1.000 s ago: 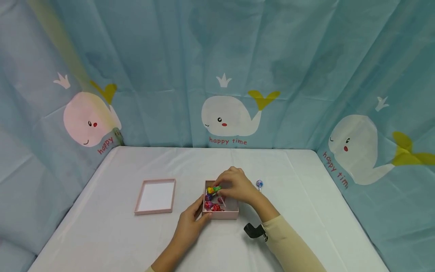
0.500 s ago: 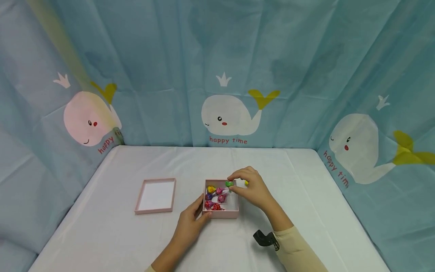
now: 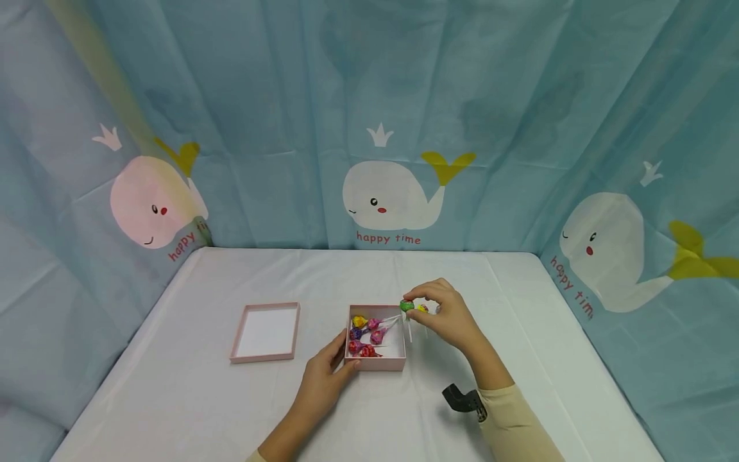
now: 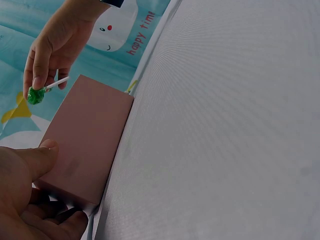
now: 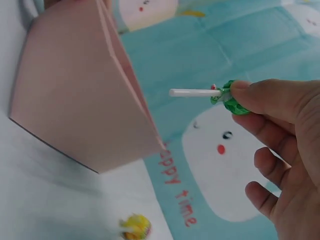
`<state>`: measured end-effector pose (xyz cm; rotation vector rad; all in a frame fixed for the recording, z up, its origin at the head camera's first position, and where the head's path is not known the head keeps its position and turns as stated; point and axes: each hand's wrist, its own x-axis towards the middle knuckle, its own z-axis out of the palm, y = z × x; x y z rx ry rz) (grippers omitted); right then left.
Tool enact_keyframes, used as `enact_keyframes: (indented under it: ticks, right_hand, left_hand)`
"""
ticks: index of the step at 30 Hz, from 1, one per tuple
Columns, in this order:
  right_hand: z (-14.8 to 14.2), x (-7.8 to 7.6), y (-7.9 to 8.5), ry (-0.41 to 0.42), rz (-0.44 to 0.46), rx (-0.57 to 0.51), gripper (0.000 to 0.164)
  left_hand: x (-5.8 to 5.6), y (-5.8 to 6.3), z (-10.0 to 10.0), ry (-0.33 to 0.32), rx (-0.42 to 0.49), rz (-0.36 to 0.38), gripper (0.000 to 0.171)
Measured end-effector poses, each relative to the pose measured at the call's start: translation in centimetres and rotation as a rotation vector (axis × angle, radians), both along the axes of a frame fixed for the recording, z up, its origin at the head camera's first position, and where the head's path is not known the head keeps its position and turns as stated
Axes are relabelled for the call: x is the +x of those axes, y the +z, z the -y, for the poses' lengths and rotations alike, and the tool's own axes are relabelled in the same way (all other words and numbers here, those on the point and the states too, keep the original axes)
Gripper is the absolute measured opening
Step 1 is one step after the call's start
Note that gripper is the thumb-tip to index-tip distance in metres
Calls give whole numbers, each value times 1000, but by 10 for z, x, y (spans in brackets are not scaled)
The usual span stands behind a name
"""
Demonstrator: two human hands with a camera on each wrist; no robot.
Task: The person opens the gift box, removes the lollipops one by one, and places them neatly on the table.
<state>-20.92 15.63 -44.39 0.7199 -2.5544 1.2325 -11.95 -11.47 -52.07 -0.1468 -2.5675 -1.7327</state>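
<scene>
My right hand [image 3: 449,316] pinches a green-wrapped lollipop [image 3: 407,305] by its candy end, just past the right edge of a pink box [image 3: 375,364]. Its white stick [image 5: 192,92] points free of the fingers in the right wrist view. With the thumb on the front wall and fingers around the left side, my left hand [image 3: 323,380] grips the box. Inside lie several lollipops, among them a yellow one [image 3: 359,321], a purple one [image 3: 355,333] and a red one [image 3: 367,351]. A yellow lollipop [image 5: 136,227] is on the table beside the box, partly behind my right hand in the head view.
Left of the box a pink-rimmed lid [image 3: 265,332] lies with its white inside up. White cloth covers the table [image 3: 173,410]. Blue curtains [image 3: 277,128] printed with whales stand behind and at both sides.
My right hand has lifted the green lollipop out of the box and moved right. The yellow lollipop on the table has come into sight; the blue one there is now mostly hidden. My left hand stays put.
</scene>
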Motion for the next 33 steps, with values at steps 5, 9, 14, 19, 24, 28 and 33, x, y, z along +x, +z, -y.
enact_keyframes:
  ticks: [5, 9, 14, 19, 24, 28, 33]
  right_hand:
    - [-18, -4, 4, -28, 5, -46, 26]
    - [-33, -8, 6, -87, 18, -63, 26]
    - [-51, -14, 3, -157, 45, -66, 26]
    - [-69, -19, -5, -215, 79, -46, 28]
    - [-88, -23, -14, -270, 138, -28, 30]
    - [-100, -27, -23, -303, 190, -3, 32]
    - [-110, -32, -35, -324, 233, 22, 31]
  left_hand:
    - [-1, -2, 0, -1, 3, 10, 73]
    - [-1, -2, 1, -3, 15, 19, 73]
    - [0, -2, 1, -2, 25, 20, 72]
    - [0, -2, 0, -1, 25, 19, 72]
    - [-1, -3, -1, 9, 14, 33, 72]
    - [-1, -3, -1, 2, 20, 10, 72]
    - [-2, -2, -1, -4, 24, 9, 72]
